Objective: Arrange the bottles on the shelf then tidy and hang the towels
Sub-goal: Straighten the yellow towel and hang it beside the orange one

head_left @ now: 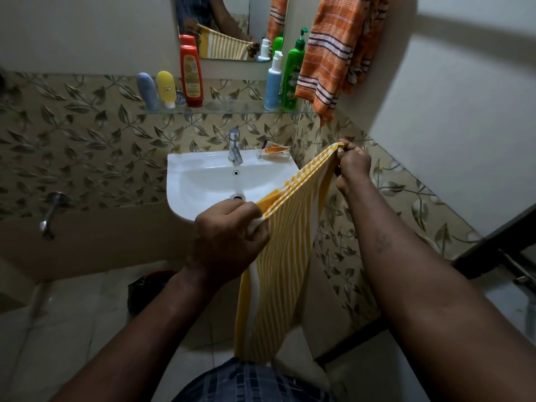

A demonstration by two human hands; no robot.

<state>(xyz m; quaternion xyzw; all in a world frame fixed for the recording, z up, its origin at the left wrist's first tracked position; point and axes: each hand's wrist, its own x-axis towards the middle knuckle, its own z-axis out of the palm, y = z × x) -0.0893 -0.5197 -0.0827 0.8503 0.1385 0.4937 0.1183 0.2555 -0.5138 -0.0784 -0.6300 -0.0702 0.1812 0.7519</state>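
Friend: What have your hands got?

Me: Both are closed on the yellow striped towel (278, 256). My left hand (229, 236) has its fingers curled round one top corner, just in front of the front rim of the sink (203, 181). My right hand (352, 163) pinches the other corner between thumb and fingertips, out past the sink's right side. The top edge is pulled taut between them, and the rest hangs down in front of the sink towards the floor (72, 329).

Friend: So what could go wrong?

Me: The edge looks folded in several layers. I reckon the right-hand pinch is the weak spot — if an inner layer slides out, the fold opens and the hanging end may drop onto the floor below the sink.

Friend: And further out?

Me: Above the sink the glass shelf (226, 110) carries the bottles (191, 74). The green pump bottle (293, 74) stands at its right end, close beside the orange towel (333, 53) hanging above and right of the sink. If I lift my towel up there carelessly, it could brush that bottle and tip it into the sink. I can't see what the orange towel hangs from — so I might misjudge the room there.
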